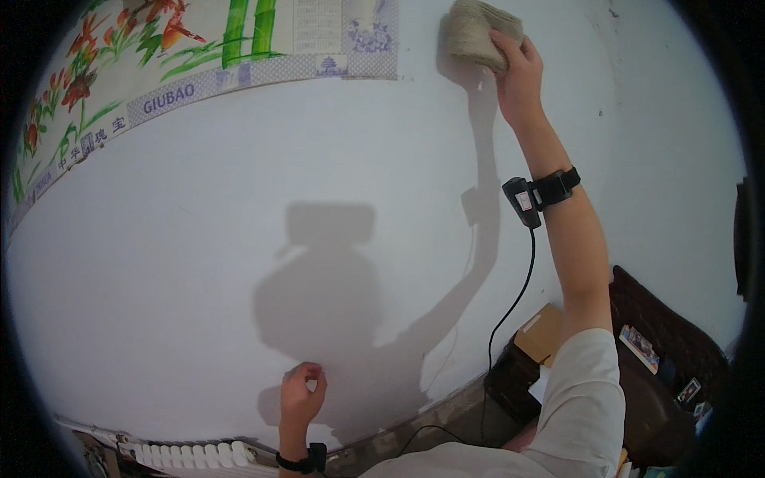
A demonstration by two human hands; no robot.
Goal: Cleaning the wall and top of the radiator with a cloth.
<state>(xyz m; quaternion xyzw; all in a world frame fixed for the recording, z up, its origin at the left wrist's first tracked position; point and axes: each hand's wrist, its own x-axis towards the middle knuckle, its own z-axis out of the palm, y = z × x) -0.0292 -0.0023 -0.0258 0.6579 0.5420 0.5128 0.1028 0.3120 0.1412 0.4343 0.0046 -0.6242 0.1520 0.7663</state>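
Up high, my right hand (519, 74) grips a folded beige-grey cloth (483, 33), which is at the white wall (197, 251); firm contact cannot be confirmed from this angle. The arm is stretched upward, and a black wrist device (523, 202) with a cable is strapped to it. Low in the picture, my left hand (303, 388) is raised before the wall. Its fingers curl towards the thumb in a small ring, with nothing visible inside. Another black band (299, 461) circles the left wrist.
A printed wall poster (197, 54) with flowers, bamboo and writing hangs upper left. Below are a white radiator (197, 455) and a black cable (491, 340). At lower right stand a cardboard box (541, 331) and dark brown furniture (651, 394) with small items on it.
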